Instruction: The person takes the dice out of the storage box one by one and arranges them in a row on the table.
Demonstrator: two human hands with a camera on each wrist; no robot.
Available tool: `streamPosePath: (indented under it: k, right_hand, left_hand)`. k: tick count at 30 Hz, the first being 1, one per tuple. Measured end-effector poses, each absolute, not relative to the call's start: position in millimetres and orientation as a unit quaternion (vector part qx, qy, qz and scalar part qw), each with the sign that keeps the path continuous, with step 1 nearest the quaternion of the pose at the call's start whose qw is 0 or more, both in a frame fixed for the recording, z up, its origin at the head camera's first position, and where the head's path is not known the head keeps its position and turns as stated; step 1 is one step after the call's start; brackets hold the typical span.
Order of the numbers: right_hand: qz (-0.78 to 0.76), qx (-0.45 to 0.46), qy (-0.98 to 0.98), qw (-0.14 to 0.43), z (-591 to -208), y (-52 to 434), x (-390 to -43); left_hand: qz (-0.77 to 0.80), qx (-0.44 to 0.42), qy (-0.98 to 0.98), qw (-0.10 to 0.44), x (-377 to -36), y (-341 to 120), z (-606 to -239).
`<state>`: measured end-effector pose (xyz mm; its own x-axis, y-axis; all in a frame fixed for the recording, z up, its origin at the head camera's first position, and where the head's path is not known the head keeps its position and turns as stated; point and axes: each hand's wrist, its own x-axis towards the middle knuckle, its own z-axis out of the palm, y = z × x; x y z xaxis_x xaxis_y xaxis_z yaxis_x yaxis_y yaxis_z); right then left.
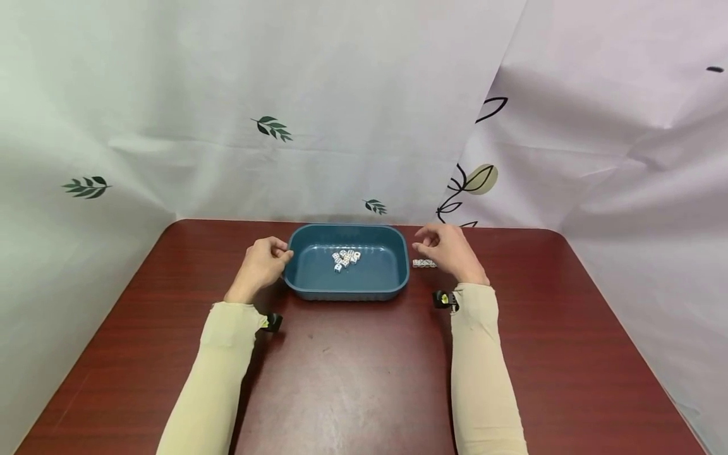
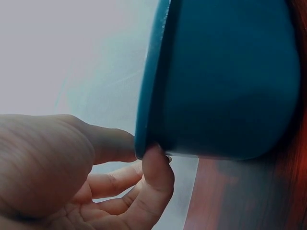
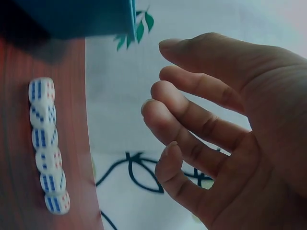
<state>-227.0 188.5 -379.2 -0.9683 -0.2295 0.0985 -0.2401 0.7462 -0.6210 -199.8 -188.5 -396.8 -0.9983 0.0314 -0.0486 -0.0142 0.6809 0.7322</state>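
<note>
A blue rectangular tray point(image 1: 347, 295) stands on the table, with several white dice point(image 1: 345, 259) loosely clustered on its floor. My left hand point(image 1: 263, 264) pinches the tray's left rim between thumb and finger; the left wrist view shows the thumb and a fingertip at the rim point(image 2: 144, 120). Over the table to the right of the tray hovers my right hand point(image 1: 449, 249), fingers loosely bent and nothing between them. Below it lies a straight row of several dice point(image 3: 47, 148), touching end to end, with blue and red pips. In the head view the hand partly hides that row.
The dark red wooden table point(image 1: 341, 379) reaches to a pale cloth backdrop point(image 1: 341, 95) with leaf prints behind and at both sides. A small black wrist camera point(image 1: 273, 322) sits on the left sleeve, another camera point(image 1: 442, 299) on the right.
</note>
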Motion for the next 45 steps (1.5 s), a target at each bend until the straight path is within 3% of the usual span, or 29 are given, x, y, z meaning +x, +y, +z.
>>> streamPosePath:
  k: [18,32,45]
  right_hand:
    - [0.332,0.225,-0.916,0.026,-393.2,122.1,-233.7]
    - [0.234,0.195,-0.952,-0.039,-405.3,91.5,-228.5]
    - [0.137,0.2,-0.969,-0.05,-418.5,78.7,-227.7]
  left_hand:
    - [0.408,-0.001,0.912,0.025,-198.6,-193.4,-402.0]
    - [0.413,-0.006,0.91,0.026,-199.5,-188.7,-401.5]
    - [0.419,-0.002,0.908,0.03,-198.8,-189.7,-399.6]
